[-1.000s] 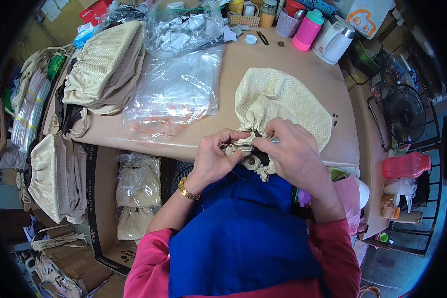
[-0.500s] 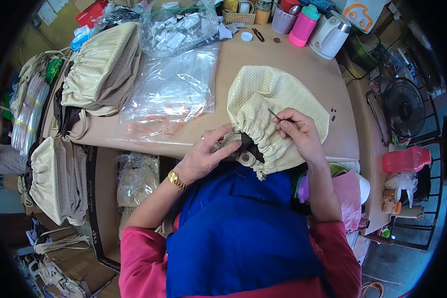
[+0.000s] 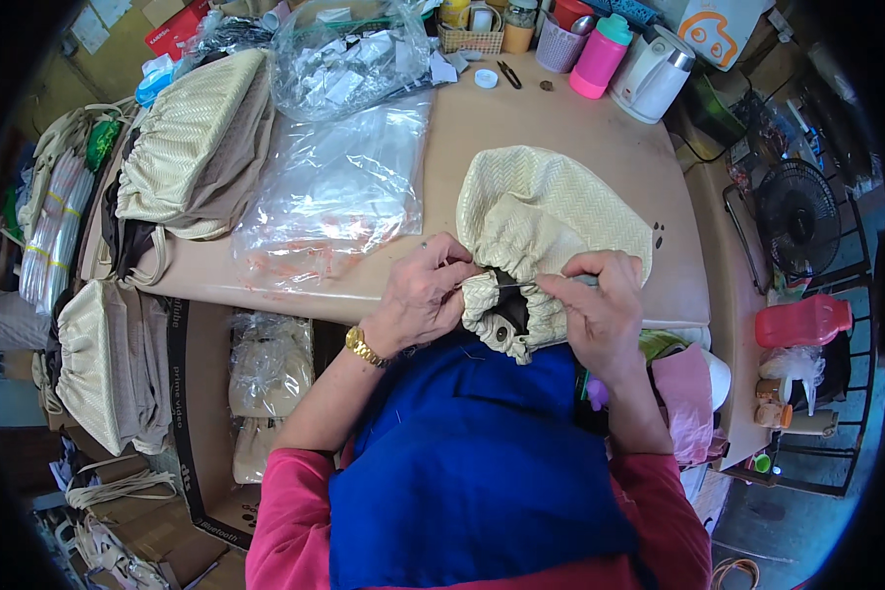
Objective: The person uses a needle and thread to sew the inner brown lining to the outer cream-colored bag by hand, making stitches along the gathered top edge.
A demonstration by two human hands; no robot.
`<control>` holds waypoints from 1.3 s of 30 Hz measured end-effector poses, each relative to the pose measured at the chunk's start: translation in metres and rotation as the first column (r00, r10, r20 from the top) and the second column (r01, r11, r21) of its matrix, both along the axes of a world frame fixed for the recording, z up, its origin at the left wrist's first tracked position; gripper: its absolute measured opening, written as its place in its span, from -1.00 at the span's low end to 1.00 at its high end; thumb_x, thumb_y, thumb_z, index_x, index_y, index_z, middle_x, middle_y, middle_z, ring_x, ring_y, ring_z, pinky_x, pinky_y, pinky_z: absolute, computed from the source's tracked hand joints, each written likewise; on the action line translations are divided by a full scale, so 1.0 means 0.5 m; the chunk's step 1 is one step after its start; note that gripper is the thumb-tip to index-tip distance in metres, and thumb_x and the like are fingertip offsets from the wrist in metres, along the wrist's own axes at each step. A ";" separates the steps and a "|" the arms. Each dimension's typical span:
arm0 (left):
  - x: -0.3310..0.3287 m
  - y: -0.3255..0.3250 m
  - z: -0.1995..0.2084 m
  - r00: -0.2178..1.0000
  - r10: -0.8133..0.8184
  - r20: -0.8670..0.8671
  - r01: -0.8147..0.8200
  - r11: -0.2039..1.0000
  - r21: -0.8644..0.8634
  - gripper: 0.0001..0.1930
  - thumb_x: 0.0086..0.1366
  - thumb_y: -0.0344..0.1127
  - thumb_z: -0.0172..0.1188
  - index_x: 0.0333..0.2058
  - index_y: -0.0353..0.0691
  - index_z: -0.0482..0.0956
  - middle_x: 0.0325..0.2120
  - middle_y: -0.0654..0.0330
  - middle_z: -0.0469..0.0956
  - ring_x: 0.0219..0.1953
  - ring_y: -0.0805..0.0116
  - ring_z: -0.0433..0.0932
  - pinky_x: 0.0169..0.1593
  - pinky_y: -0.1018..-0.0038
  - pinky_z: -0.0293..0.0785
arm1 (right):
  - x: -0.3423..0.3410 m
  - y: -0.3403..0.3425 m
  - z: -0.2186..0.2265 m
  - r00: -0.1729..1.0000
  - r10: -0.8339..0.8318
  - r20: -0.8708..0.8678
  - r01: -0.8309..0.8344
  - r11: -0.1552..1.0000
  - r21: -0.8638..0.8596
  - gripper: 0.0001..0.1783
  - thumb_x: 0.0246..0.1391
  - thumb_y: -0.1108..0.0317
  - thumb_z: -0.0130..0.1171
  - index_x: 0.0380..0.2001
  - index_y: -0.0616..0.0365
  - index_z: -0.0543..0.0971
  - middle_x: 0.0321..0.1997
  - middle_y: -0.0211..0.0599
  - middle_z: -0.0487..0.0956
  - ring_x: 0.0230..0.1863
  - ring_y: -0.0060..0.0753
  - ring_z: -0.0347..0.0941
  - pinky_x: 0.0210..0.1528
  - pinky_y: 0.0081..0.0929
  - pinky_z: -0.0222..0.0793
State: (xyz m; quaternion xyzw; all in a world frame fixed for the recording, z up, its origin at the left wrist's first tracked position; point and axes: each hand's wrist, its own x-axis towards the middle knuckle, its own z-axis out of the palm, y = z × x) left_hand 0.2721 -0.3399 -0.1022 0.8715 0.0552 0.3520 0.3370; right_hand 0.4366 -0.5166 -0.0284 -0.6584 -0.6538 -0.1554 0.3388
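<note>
A cream woven-pattern bag (image 3: 560,206) with a gathered mouth lies over the table's near edge, partly on my lap. Its dark lining (image 3: 513,300) and a round dark snap show in the opening. With thumb and fingers, my left hand (image 3: 425,295) pinches the left side of the gathered rim. My right hand (image 3: 602,310) is closed on a thin metal rod (image 3: 517,285), which points left across the bag's opening. The rod's tip, close to my left fingers, is too small to make out.
Clear plastic bags (image 3: 339,187) lie on the table (image 3: 462,108), left of the work. Finished-looking cream bags (image 3: 192,147) are stacked at the far left. Small black snips (image 3: 509,75), a pink bottle (image 3: 600,59) and a white kettle (image 3: 652,74) stand or lie along the back.
My right hand has come down and brought the rod from above the bag to its mouth. My left hand has shifted to the rim, and the opening now faces up more.
</note>
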 end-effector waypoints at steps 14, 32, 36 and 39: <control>0.000 -0.005 0.033 0.999 -0.032 -0.034 0.032 0.999 -0.014 -0.84 0.11 -0.38 0.26 -0.38 -0.37 0.65 -0.39 0.06 0.49 -0.37 0.19 0.54 -0.28 0.38 0.48 | -0.005 0.009 0.030 0.976 -0.019 0.215 0.035 0.997 -0.072 -0.66 -0.30 0.45 0.23 -0.32 -0.09 0.68 -0.27 -0.53 0.48 -0.22 -0.44 0.40 -0.12 -0.36 0.13; -0.013 -0.006 0.027 0.993 -0.031 -0.110 0.029 0.999 -0.017 -0.84 -0.01 -0.45 0.28 -0.39 -0.33 0.67 -0.40 0.11 0.46 -0.37 0.21 0.53 -0.30 0.39 0.46 | 0.017 0.026 0.055 0.983 0.173 -0.053 -0.181 0.907 -0.379 -0.74 -0.08 0.58 0.09 -0.26 0.19 0.63 -0.40 -0.24 0.41 -0.29 -0.19 0.43 -0.19 -0.27 0.30; -0.010 -0.006 0.023 0.997 -0.020 -0.073 0.016 0.998 -0.058 -0.84 -0.01 -0.43 0.31 -0.39 -0.34 0.68 -0.41 0.12 0.46 -0.37 0.23 0.52 -0.30 0.40 0.45 | 0.042 0.037 0.014 0.917 0.126 -0.378 -0.275 0.887 -0.371 -0.70 -0.09 0.70 0.07 -0.28 0.21 0.65 -0.42 -0.21 0.46 -0.32 -0.23 0.48 -0.22 -0.36 0.39; -0.007 -0.005 0.023 0.997 -0.026 -0.072 0.019 0.996 -0.088 -0.84 0.00 -0.42 0.33 -0.40 -0.34 0.67 -0.41 0.13 0.45 -0.36 0.24 0.52 -0.29 0.41 0.44 | 0.054 0.040 -0.012 0.615 0.099 -0.783 -0.483 0.831 -0.275 -0.65 -0.07 0.71 0.07 -0.21 0.19 0.67 -0.37 -0.21 0.50 -0.29 -0.29 0.49 -0.23 -0.44 0.41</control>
